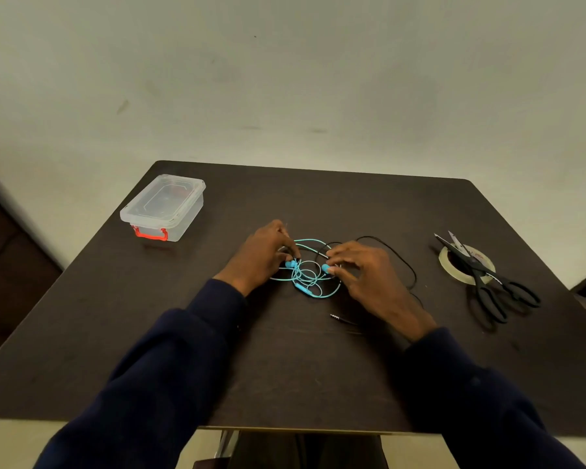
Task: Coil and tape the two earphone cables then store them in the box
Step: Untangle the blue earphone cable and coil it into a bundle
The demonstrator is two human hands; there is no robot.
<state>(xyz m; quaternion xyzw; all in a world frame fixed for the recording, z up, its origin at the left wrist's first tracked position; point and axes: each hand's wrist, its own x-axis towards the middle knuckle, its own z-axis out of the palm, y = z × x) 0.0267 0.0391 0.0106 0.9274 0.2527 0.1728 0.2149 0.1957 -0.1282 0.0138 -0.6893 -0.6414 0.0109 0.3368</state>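
Turquoise cable (306, 290), tangled across black cable (409, 265); hands (263, 253) (369, 275) pinch its two earbuds (290, 264)

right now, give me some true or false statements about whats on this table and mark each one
1. The box has its lid on. True.
2. The scissors lie across the tape roll. True.
3. The turquoise cable is coiled and taped. False: it lies in a loose tangle with the black cable, with no tape on it.
4. The box sits to the right of the hands. False: it is on the left; the scissors and the tape roll are on the right.
5. The left hand and the right hand each pinch the turquoise cable at an earbud. True.
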